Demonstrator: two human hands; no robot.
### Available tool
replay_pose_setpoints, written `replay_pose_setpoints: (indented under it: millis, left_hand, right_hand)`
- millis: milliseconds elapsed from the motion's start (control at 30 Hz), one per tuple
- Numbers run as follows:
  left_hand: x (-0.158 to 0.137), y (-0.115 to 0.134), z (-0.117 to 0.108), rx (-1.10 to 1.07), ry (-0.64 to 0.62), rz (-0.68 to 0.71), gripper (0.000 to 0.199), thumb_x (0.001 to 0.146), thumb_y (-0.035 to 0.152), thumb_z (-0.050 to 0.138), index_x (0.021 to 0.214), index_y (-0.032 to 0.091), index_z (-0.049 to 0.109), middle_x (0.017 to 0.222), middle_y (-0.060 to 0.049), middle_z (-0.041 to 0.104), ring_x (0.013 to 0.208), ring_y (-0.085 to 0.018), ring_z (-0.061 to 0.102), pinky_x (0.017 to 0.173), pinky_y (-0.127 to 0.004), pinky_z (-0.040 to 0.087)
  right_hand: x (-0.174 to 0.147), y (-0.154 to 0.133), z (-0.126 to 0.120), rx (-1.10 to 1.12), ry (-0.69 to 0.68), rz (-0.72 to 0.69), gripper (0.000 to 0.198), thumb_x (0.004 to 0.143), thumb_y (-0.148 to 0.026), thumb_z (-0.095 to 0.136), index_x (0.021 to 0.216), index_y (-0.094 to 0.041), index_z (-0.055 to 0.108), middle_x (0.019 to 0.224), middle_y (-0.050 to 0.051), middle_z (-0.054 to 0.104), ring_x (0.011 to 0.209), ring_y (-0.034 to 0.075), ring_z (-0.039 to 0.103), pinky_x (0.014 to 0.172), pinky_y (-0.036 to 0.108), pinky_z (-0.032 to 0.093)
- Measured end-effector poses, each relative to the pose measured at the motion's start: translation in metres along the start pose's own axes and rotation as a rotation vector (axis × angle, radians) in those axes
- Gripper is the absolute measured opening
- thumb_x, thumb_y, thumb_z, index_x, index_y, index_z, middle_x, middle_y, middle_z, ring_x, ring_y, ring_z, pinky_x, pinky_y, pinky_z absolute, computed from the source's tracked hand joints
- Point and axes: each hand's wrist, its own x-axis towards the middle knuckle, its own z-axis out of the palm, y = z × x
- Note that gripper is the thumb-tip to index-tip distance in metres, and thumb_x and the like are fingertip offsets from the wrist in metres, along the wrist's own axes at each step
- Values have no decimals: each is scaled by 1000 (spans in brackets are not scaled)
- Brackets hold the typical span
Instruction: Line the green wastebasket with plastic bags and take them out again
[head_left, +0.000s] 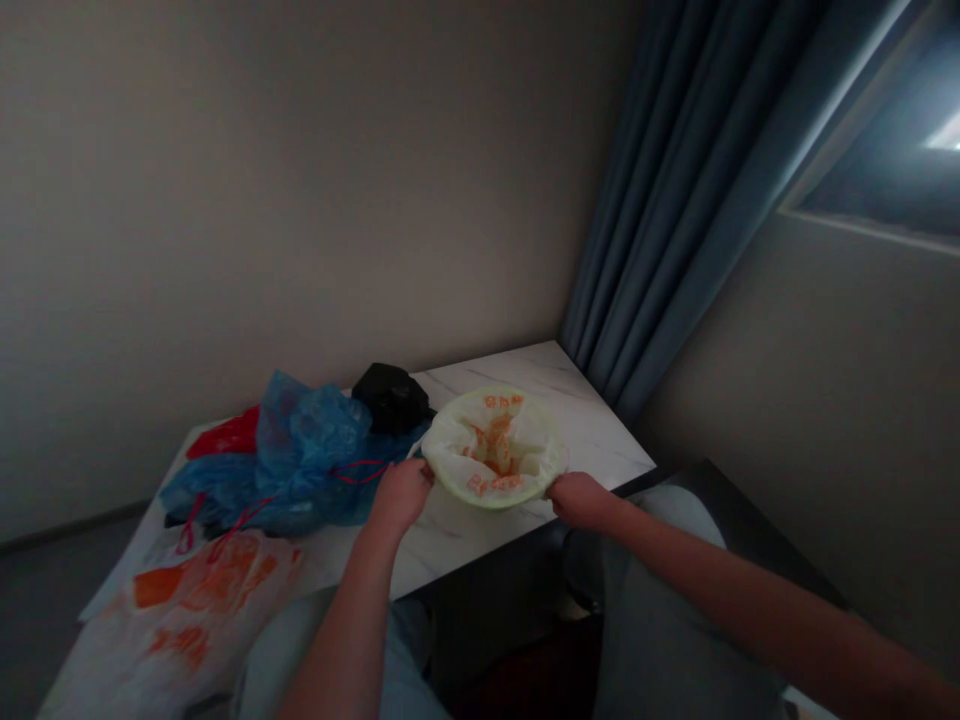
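A pale green round bin (460,490) stands near the front edge of the marble-patterned table, lined with a white plastic bag (536,435) with orange print. The bag's top is folded outward over the rim, and its inside sags into the bin. At the rim's left side, my left hand (405,492) is closed on the bag's edge, close to a pale strip of plastic. Opposite it, my right hand (583,500) grips the bag at the lower right of the rim. The fingertips of both hands are partly hidden.
Left of the bin lie crumpled blue bags (300,480) with red drawstrings, a black bag (390,397) and a red bag (225,434). Another white and orange bag (202,610) spreads over the front left. A blue curtain (675,200) hangs behind the table's (592,420) right end.
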Motion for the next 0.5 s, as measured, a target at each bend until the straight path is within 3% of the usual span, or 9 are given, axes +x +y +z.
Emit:
replay_pose_setpoints:
  millis: [100,167,267,333,400,500]
  left_hand:
    - [3,-1,-2,-135,84,-64,23,83,10,52,93,17,72,108,-13,75,109,-27,67,97,-35,46]
    - [5,-2,-2,-238,185,-126,26,83,9,50,97,18,70,113,-13,73,112,-26,66,98,-35,45]
    - [8,-2,-2,-432,302,-250,21,80,13,57,98,19,66,116,-14,70,116,-28,63,100,-36,44]
    - [8,0,-3,-668,305,-391,16,78,19,63,94,19,63,107,-12,71,110,-28,64,93,-36,48]
    - [6,1,-6,-992,218,-581,13,78,25,65,90,20,61,93,-9,69,94,-25,67,81,-33,52]
    - [1,0,-13,-1387,-3,-794,16,81,29,62,92,20,55,81,-5,63,74,-20,66,70,-33,53]
  right_hand:
    - [-7,1,-8,123,52,-104,30,80,-14,52,98,-17,76,101,12,77,95,23,71,82,30,49]
    - [-10,3,-13,288,19,-190,26,78,-15,52,89,-17,76,92,10,77,89,21,71,81,29,48]
    - [-12,9,-21,749,-192,-280,24,75,-16,48,75,-16,72,75,6,74,68,16,68,69,25,49]
    - [-9,15,-29,1092,-303,-289,25,75,-18,44,71,-15,69,70,5,72,55,13,63,60,25,49]
    - [-1,21,-38,1360,-241,-262,22,73,-21,45,68,-15,66,64,4,68,50,13,57,55,25,47]
    - [17,34,-55,1623,94,-131,13,71,-23,50,64,-17,59,55,1,57,49,12,48,49,23,39]
